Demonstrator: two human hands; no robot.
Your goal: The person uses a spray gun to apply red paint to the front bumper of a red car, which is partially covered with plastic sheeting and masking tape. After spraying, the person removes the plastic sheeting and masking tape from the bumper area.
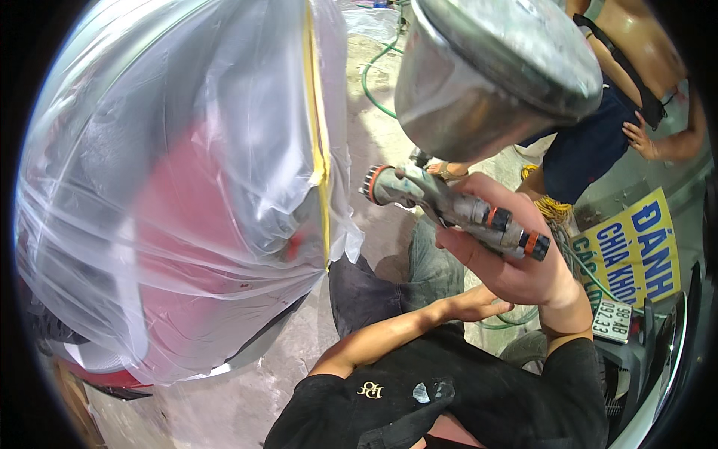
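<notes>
Okay, right grip (pixel 532 275) clamped on spray gun (pixel 434 196), metal cup (pixel 467 93) above it; left grip (pixel 473 304) below, closure can't tell.

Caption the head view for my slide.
The right hand holds a spray gun topped by a metal cup, beside translucent plastic sheeting edged with yellow tape.

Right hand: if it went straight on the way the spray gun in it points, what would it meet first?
Probably the clear plastic sheet: the spray gun in the right hand points left toward it and would touch first, though depth is unclear.
</notes>
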